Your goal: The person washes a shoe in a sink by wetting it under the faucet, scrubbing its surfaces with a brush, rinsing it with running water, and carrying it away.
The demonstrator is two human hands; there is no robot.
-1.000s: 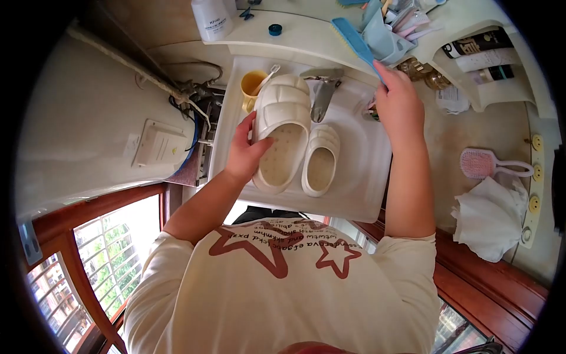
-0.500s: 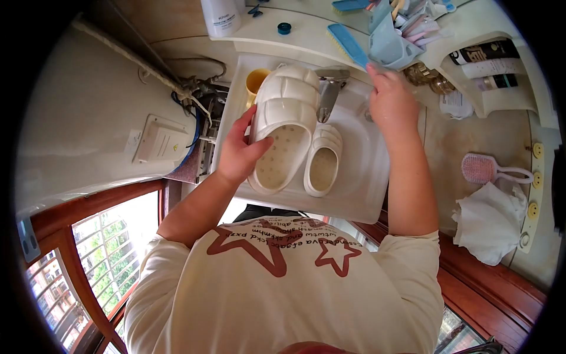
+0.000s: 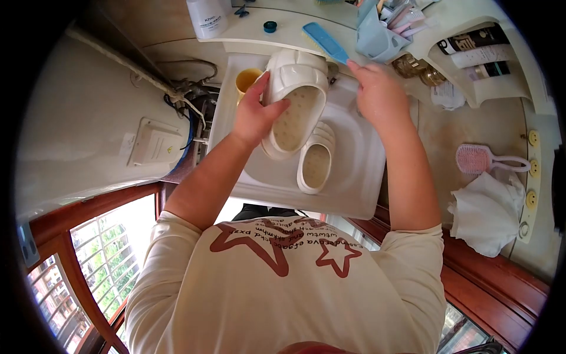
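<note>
My left hand (image 3: 256, 115) grips the near left side of a white slipper (image 3: 298, 76), its thumb at the opening. The slipper is raised over the white sink (image 3: 359, 171), its toe pointing away from me and its opening facing up. A second white slipper (image 3: 316, 162) rests in the basin below it. At the right, my right hand (image 3: 380, 94) is closed around the handle end of a blue brush (image 3: 326, 42) with pale bristles. The brush head is over the ledge. The lifted slipper hides most of the faucet.
A yellow cup (image 3: 248, 78) stands at the sink's back left corner. On the ledge are a white bottle (image 3: 208, 20), a dark cap (image 3: 270, 26) and a blue holder (image 3: 377, 42) with several brushes. A pink hairbrush (image 3: 474, 158) and white cloth (image 3: 489, 212) hang at right.
The lifted slipper has moved away from me, toward the ledge, and now covers most of the faucet. My right hand and the brush have shifted slightly left. The camera view has shifted a little.
</note>
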